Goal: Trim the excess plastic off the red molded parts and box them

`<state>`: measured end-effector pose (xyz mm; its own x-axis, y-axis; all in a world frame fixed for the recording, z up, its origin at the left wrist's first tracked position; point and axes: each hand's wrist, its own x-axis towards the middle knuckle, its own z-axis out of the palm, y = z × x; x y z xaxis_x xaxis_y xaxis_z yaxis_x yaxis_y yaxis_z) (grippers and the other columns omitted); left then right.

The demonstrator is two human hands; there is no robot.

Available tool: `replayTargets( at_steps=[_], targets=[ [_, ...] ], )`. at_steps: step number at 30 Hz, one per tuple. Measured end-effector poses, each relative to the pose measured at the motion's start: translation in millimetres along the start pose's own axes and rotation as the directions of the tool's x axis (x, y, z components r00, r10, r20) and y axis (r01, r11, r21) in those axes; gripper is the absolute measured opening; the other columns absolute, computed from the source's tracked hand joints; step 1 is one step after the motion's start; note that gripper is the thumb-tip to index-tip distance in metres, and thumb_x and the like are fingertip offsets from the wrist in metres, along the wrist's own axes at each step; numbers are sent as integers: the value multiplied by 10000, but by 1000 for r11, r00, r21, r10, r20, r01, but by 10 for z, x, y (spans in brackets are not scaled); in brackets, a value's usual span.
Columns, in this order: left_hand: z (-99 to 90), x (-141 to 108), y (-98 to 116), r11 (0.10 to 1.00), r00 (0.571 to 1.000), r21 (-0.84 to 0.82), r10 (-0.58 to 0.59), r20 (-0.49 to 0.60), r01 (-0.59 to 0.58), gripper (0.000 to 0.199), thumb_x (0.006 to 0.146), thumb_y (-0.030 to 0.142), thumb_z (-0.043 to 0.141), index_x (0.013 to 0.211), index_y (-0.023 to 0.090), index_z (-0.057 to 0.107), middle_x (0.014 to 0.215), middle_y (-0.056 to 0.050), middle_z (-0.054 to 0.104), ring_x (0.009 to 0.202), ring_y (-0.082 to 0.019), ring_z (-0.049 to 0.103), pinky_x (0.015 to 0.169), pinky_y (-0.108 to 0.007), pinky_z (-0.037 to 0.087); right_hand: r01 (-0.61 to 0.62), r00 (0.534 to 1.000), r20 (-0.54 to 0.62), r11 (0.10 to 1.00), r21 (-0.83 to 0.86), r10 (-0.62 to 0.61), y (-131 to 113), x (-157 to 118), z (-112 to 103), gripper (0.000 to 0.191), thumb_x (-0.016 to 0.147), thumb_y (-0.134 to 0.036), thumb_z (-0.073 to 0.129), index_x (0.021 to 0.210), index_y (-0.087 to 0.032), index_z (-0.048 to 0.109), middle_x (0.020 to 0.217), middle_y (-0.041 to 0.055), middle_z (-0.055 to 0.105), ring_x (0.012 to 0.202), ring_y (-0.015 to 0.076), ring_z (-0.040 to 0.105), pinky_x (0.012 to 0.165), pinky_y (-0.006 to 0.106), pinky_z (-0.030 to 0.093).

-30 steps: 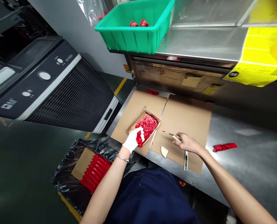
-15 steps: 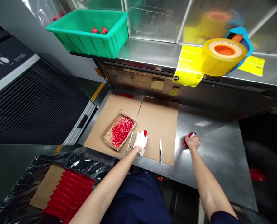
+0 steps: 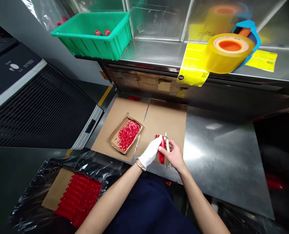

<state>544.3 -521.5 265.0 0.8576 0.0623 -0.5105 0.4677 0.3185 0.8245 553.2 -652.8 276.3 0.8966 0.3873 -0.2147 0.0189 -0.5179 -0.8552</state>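
Note:
My left hand (image 3: 150,152), in a white glove, is closed on a red plastic part (image 3: 162,158) above the cardboard. My bare right hand (image 3: 175,155) meets it there, thumb against the same part. A slim cream-handled tool (image 3: 168,145) with a small metal tip is gripped in its fingers; its exact kind I cannot make out. Partly hidden beneath that hand lies a white and silver utility knife (image 3: 168,165). To the left, a shallow cardboard tray (image 3: 113,136) holds many small red scraps (image 3: 128,135).
Cardboard sheets (image 3: 170,113) cover part of the metal table (image 3: 215,159). Rows of red parts (image 3: 79,196) lie in a black-plastic-lined container at lower left. On the shelf above stand a green bin (image 3: 93,42) and a yellow tape roll (image 3: 222,60).
My right hand has come left from the bare metal, bringing the tool with the cream handle and something red. My left hand has shifted slightly right, and both hands now meet.

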Motion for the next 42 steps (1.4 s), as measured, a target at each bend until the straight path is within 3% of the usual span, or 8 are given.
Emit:
replayTargets(
  at_steps=[4, 7, 13, 20, 24, 27, 36, 42],
  targets=[
    [-161, -222, 191, 948, 998, -317, -21, -64, -1, 403, 881, 565, 551, 824, 167, 580, 803, -62, 663, 729, -170, 641, 680, -275, 517, 19, 996, 87, 987, 161, -34, -322, -45, 240, 417, 994, -508, 427, 1233, -181, 527, 1109, 76, 639, 903, 168, 639, 778, 340, 551],
    [-344, -397, 339, 795, 997, -607, -41, -66, -7, 388, 817, 530, 670, 788, 154, 582, 776, -42, 645, 716, -148, 631, 694, -256, 520, 32, 987, 149, 979, 204, -63, -462, -79, 375, 412, 1020, -481, 335, 1255, -175, 481, 1057, 75, 637, 868, 174, 635, 740, 329, 537],
    [-484, -646, 462, 816, 980, -565, 7, -197, -119, 380, 813, 502, 694, 762, 136, 605, 679, 2, 570, 600, -99, 551, 587, -203, 467, 106, 954, 255, 973, 203, -157, -704, -66, 597, 372, 969, -502, 390, 1208, -217, 397, 1079, 103, 632, 928, 227, 637, 744, 350, 535],
    [-781, -906, 662, 639, 999, -769, 21, -27, -34, 234, 900, 372, 619, 973, 151, 609, 646, 31, 493, 551, -87, 487, 595, -211, 457, 248, 888, 391, 968, 37, -243, -921, -227, 77, 359, 985, -474, 416, 1225, -221, 502, 1090, 85, 618, 993, 217, 602, 875, 376, 488],
    [-842, -1136, 815, 622, 998, -783, 34, 60, 26, 226, 912, 364, 601, 1064, 197, 605, 695, 29, 499, 546, -85, 478, 590, -220, 448, 605, 737, 571, 728, -320, -362, -1189, -306, -204, 463, 994, -448, 404, 1411, -247, 420, 1177, 100, 575, 962, 232, 532, 864, 410, 439],
    [-827, -1256, 886, 642, 995, -765, 33, 92, 49, 227, 910, 394, 595, 1034, 205, 609, 678, 29, 478, 563, -104, 496, 585, -237, 445, 716, 681, 626, 527, -459, -380, -1346, -316, -233, 509, 996, -482, 368, 1435, -228, 414, 1128, 96, 579, 888, 232, 484, 788, 392, 418],
    [-784, -1395, 926, 770, 995, -631, 77, -58, -96, 239, 885, 361, 643, 1048, 205, 565, 635, 57, 459, 483, -68, 408, 488, -198, 347, 797, 596, 674, 222, -561, -436, -1622, -354, -149, 433, 995, -491, 336, 1171, -197, 601, 926, 88, 593, 786, 226, 448, 681, 365, 281],
    [-748, -1460, 959, 870, 983, -470, 76, -168, -148, 308, 837, 421, 694, 961, 205, 514, 609, 74, 446, 450, -54, 347, 446, -192, 282, 763, 606, 644, 112, -637, -466, -1753, -444, -59, 387, 996, -418, 336, 1119, -187, 622, 890, 97, 598, 784, 230, 474, 680, 377, 221]
  ],
)
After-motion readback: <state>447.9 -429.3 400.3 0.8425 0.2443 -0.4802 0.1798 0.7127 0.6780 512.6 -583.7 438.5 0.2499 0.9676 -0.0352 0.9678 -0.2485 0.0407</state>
